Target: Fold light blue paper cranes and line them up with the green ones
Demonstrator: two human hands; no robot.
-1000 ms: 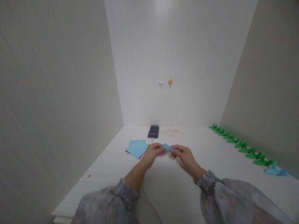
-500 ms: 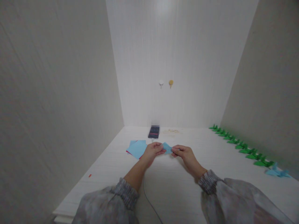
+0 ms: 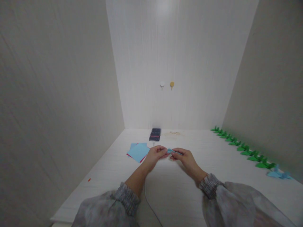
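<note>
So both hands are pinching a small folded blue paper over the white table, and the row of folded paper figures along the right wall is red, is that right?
Not quite. The row of folded paper figures along the right wall is green, not red, as the head view shows. The rest holds: the left hand and right hand both pinch the small folded blue paper over the white table.

— What are the arms doing?
— Both forearms are reaching forward from loose grey sleeves gathered at the wrists, and are converging toward the centre.

— And the hands?
— The left hand (image 3: 156,153) is curling, knuckles up, its fingers (image 3: 163,152) pinching inward toward the right. The right hand (image 3: 185,157) is mirroring it, fingertips (image 3: 174,154) pinching toward the left, wrist angling back and outward.

— Are they touching each other?
— The fingertips are meeting almost tip to tip, both hands closing in a fine pinch.
</note>
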